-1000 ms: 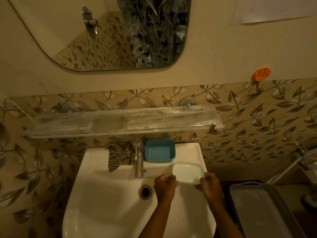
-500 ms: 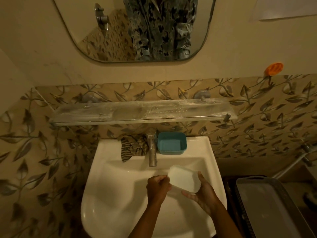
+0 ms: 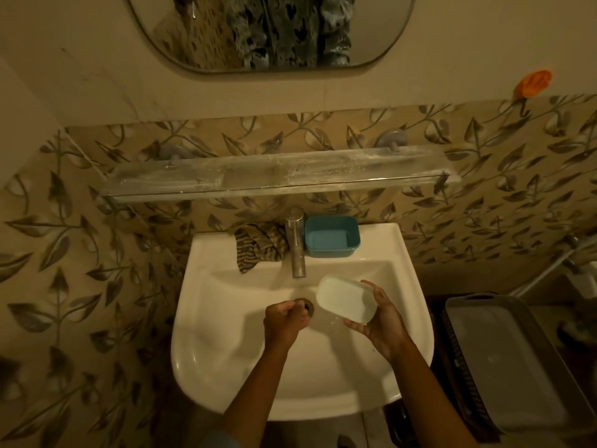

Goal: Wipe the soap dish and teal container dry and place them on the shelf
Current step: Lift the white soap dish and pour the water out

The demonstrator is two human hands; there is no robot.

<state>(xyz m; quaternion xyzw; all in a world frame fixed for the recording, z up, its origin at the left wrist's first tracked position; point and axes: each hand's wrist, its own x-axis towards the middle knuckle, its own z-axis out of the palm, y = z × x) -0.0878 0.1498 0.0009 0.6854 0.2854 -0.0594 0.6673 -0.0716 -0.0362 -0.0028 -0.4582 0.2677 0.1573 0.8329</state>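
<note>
Below me, over the white sink (image 3: 226, 318), my right hand (image 3: 379, 321) cradles the white soap dish (image 3: 345, 302), fingers wrapped around its far end, tilted on its side. My left hand (image 3: 284, 320) is curled into a loose fist beside it, above the drain, holding nothing I can see. Behind the tap (image 3: 295, 240), the teal container (image 3: 332, 237) sits on the sink's back ledge, a striped cloth (image 3: 258, 244) to its left. Above, the glass shelf (image 3: 277, 177) is mounted on the wall.
</note>
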